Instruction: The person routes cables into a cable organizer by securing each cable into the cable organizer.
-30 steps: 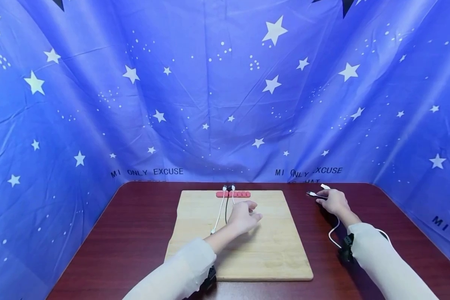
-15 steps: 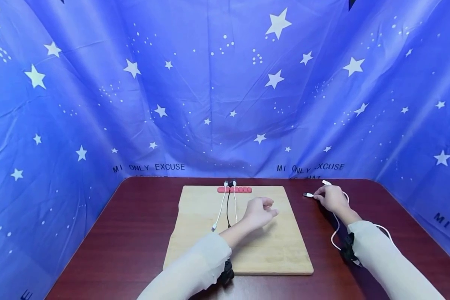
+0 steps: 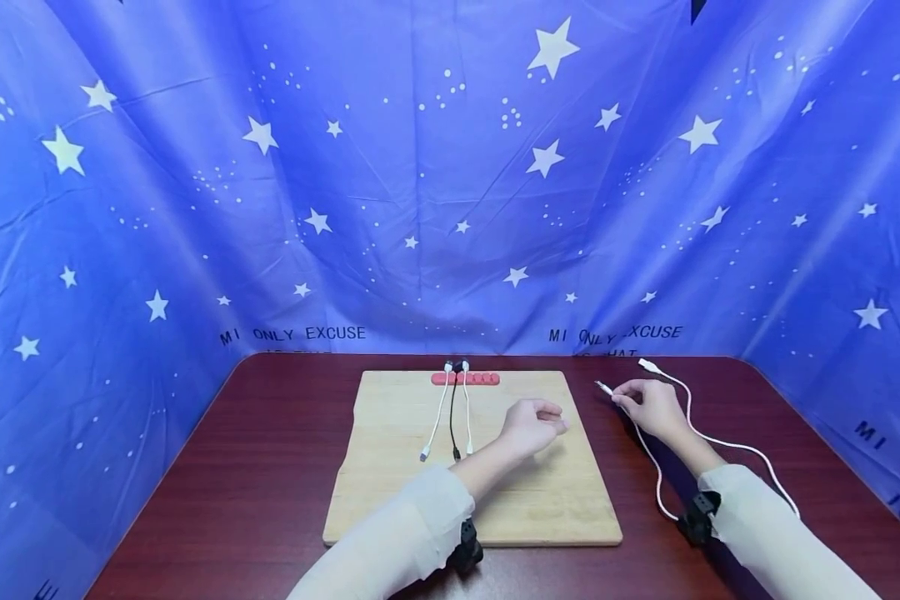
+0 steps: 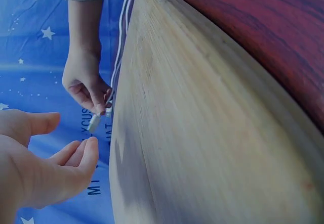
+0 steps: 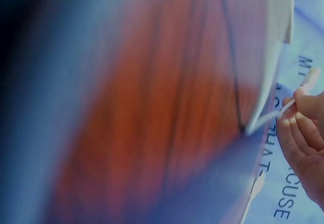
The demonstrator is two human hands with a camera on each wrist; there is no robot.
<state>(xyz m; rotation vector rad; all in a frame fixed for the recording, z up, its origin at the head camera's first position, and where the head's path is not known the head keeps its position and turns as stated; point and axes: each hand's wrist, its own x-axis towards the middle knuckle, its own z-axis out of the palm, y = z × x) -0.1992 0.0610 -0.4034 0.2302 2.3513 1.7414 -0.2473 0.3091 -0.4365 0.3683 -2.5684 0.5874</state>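
Note:
Off the right side of the wooden board, my right hand [image 3: 656, 408] pinches a white USB cable [image 3: 657, 479] just behind one plug [image 3: 603, 388], which points left toward the board. The cable's other plug [image 3: 648, 367] lies on the table behind that hand. In the right wrist view the held plug [image 5: 312, 77] sticks out past thumb and forefinger. My left hand [image 3: 532, 427] is over the board's right part, holding nothing, thumb and fingers apart. The left wrist view has those fingers [image 4: 76, 155] near the held plug [image 4: 94, 123].
On the board [image 3: 540, 517], a red cable holder [image 3: 483, 378] sits along the back edge. Two white cables [image 3: 438, 417] and a black cable [image 3: 452, 417] run forward from it. A star-patterned blue curtain [image 3: 420, 183] encloses the dark red table [image 3: 270, 433].
My left hand has moved right across the board, away from the hanging cables. My right hand has drawn its plug left and slightly nearer, and the cable's other end now lies separate behind it.

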